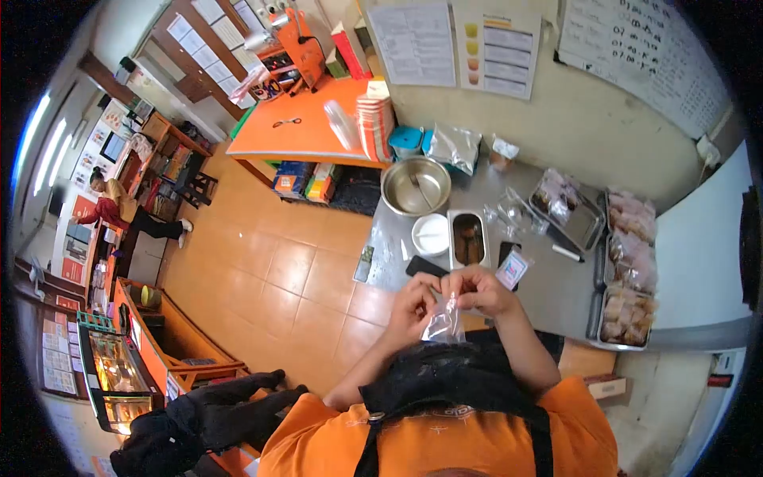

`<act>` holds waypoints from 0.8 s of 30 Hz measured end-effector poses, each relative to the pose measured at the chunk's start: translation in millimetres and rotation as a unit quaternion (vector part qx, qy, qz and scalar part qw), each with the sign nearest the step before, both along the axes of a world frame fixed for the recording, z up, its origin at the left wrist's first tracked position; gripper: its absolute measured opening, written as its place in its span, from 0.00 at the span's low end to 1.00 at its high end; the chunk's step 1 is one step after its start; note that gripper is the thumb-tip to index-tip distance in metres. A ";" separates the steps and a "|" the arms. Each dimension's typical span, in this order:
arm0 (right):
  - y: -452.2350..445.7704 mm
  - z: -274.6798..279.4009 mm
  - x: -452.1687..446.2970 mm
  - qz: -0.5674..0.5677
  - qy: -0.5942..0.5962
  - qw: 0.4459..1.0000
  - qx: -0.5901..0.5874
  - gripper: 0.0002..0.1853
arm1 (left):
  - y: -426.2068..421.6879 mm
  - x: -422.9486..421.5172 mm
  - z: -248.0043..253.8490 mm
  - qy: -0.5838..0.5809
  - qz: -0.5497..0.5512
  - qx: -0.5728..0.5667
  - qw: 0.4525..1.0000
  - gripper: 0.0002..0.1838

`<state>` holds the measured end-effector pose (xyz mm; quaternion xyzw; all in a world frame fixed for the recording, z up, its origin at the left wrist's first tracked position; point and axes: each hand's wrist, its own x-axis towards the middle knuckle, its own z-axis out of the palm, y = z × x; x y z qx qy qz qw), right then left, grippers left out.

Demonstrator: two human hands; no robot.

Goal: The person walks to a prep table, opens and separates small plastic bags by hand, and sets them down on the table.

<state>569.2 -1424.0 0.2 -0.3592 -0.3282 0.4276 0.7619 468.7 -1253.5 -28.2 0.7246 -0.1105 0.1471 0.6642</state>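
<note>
Both hands are close together in front of the black apron, over the near edge of the metal table [548, 294]. Between them hangs a small clear plastic bag [443, 326]. My left hand [417, 306] pinches the bag's top on one side, and my right hand [479, 291] pinches it on the other. Just beyond the fingers stands a rectangular metal container [469, 238] with dark brown contents. Beside it are a white round tub [431, 235] and a black phone-like object [425, 267]. A small printed card [513, 270] lies by my right hand.
A large metal bowl [415, 186] stands farther back. Trays of bagged food [628, 314] line the table's right side, near a marker [567, 253]. An orange table [310, 131] stands beyond. One person [119, 203] is far left; another in dark clothes [199, 421] is lower left.
</note>
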 end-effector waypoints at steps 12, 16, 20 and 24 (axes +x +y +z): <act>-12.1 -70.2 -30.3 0.057 0.142 0.988 0.007 0.12 | 2.9 -25.2 -39.2 0.270 -0.247 -0.274 0.889 0.06; -26.5 -87.4 -23.0 0.180 0.090 0.978 -0.053 0.16 | 22.6 -26.2 -33.2 0.239 -0.339 -0.176 0.893 0.10; -15.9 -76.7 -14.1 0.224 0.014 0.965 -0.139 0.16 | 38.2 -28.8 -21.8 0.175 -0.438 -0.062 0.880 0.13; 3.6 -60.3 -9.2 0.216 -0.086 0.931 -0.282 0.14 | 37.6 -30.8 -30.1 0.186 -0.322 -0.080 0.925 0.13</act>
